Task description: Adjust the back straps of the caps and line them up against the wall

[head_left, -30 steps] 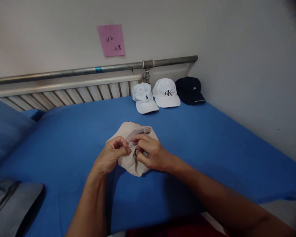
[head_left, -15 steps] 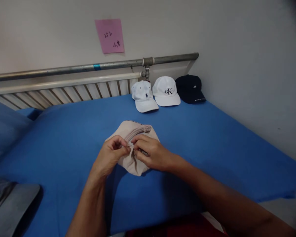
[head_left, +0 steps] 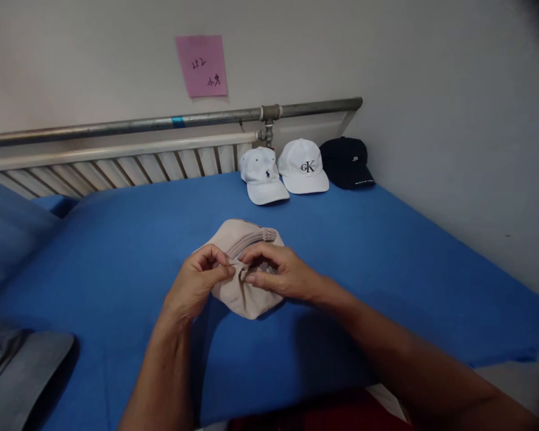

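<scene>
A beige cap lies with its opening up on the blue bed surface, its inner sweatband showing along the far side. My left hand pinches the cap's back strap between thumb and forefinger. From the right, my right hand has its forefinger and thumb curled round the back edge beside the strap, close to the left fingertips. A dark fold or gap shows in the fabric just below the fingers. The strap's fastening is too small and covered to make out.
Two white caps and a black cap stand in a row at the back, by the wall. A grey cap lies at the lower left. Behind runs a metal pipe over a white radiator.
My right thumb and forefinger have spread a little wider and the right hand has shifted slightly upward. The left hand keeps its pinch, drawn slightly left.
</scene>
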`<state>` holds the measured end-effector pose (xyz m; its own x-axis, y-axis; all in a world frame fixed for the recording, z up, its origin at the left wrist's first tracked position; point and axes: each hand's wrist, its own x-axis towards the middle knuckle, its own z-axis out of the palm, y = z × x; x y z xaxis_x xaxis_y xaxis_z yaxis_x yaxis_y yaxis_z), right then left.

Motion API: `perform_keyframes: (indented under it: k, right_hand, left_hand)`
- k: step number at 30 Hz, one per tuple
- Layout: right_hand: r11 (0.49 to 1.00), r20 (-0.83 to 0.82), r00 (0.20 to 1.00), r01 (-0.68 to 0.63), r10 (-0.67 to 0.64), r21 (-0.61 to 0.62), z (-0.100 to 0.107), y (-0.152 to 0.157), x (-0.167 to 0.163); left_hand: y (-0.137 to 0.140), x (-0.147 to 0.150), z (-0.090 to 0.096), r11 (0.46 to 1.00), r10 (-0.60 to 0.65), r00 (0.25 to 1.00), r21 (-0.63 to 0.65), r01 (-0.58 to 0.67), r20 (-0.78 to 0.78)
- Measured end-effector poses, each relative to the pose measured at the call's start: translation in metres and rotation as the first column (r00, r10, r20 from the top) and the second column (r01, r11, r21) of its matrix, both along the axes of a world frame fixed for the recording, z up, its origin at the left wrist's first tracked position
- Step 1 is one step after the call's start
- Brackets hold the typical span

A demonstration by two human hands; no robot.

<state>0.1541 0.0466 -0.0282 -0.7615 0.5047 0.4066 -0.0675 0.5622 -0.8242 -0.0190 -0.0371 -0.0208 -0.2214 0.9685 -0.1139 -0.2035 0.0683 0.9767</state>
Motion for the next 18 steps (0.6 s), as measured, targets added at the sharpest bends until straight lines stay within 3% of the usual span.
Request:
perform_keyframes:
  k: [6,13,18]
  right_hand:
    - [0.998,0.028,0.999,0.043,-0.041,-0.056,0.003,-0.004,0.0]
    - [0.986,0.077,0.984,0.157,-0.161,0.058,-0.001,-0.013,-0.004]
    - [0.992,0.076,0.992,0.099,-0.105,0.078,0.004,-0.01,0.0]
  left_hand:
    - [-0.001,-0.001,-0.003,0.999,-0.027,1.0,0.028,0.027,-0.014]
    - [-0.003,-0.003,-0.004,0.993,-0.103,0.994,0.049,0.104,-0.031]
    - [-0.003,-0.008,-0.006,0.996,-0.079,0.997,0.049,0.08,-0.017]
